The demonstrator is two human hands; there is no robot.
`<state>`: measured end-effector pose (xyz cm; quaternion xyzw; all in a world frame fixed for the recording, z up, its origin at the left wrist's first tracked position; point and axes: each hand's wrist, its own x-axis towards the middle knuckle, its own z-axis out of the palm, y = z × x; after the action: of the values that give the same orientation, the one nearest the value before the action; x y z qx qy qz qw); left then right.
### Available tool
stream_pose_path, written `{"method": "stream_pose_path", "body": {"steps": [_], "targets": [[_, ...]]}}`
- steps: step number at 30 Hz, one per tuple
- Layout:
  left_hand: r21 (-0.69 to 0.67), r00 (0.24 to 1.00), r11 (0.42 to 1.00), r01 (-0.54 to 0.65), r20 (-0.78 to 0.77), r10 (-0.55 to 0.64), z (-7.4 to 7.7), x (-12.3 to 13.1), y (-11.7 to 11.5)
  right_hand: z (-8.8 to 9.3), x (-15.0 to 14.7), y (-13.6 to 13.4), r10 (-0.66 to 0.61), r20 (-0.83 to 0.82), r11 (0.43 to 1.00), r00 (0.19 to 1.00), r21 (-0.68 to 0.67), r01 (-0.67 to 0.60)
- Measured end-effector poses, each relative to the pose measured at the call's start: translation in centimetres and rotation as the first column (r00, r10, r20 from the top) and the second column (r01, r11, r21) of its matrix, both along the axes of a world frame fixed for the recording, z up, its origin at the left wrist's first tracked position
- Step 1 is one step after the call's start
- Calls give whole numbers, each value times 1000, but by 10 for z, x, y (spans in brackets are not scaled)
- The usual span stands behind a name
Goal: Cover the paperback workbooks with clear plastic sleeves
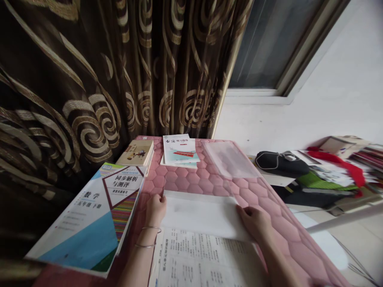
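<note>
My left hand is closed on the left edge of a blank white sheet, thumb near its upper corner. At the opposite edge my right hand grips the same sheet with thumb and bent fingers. A faint clear plastic film shows beyond the sheet's far edge; how the two are joined I cannot tell. Under the sheet's near edge lies a printed page with columns of text, apparently of an open book. Two thin bracelets circle my left wrist.
Left of my hands lies a large workbook, with a tan book behind it. Thin booklets and a translucent plastic cover lie at the far end of the pink padded tabletop. A cluttered surface with a black case stands right.
</note>
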<state>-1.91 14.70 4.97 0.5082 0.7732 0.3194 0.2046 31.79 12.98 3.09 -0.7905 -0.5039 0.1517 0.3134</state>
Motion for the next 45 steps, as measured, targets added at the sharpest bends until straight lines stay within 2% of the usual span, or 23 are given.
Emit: {"method": "stream_pose_path", "body": {"steps": [3,8,12,15,21,27,30,34,37,45], "targets": [[16,1000,1000,-3,18,3,2,-2,0,-1,-4,2,-6,5,1000,1000,27,6],[-82,995,994,68,83,-61,6,-6,-1,7,-8,1,-41,-76,998,996,40,44],[-27,998,999,27,53,-25,0,-3,-2,16,-5,-4,-53,-212,999,976,-14,51],[-1,1000,1000,8,16,-8,-4,0,-2,17,-2,-8,-26,-251,999,968,-31,19],[-8,1000,1000,10,-18,-10,1,2,-2,10,-6,-4,-7,-124,1000,992,-18,4],[-99,996,994,50,74,-43,11,-2,-5,8,-15,-3,-7,17,999,1000,-33,8],[-129,998,990,62,21,-60,10,-2,-5,10,-15,-4,-25,-3,999,1000,-45,25],[-154,991,987,43,-119,-62,6,1,-5,17,-12,-6,-38,-146,996,989,-85,26],[-170,987,985,15,-158,-42,2,4,-4,22,-11,-7,-44,-200,992,979,-124,20],[-130,994,991,21,-105,-35,0,3,-6,16,-19,-5,-8,-21,993,1000,-120,5]]}}
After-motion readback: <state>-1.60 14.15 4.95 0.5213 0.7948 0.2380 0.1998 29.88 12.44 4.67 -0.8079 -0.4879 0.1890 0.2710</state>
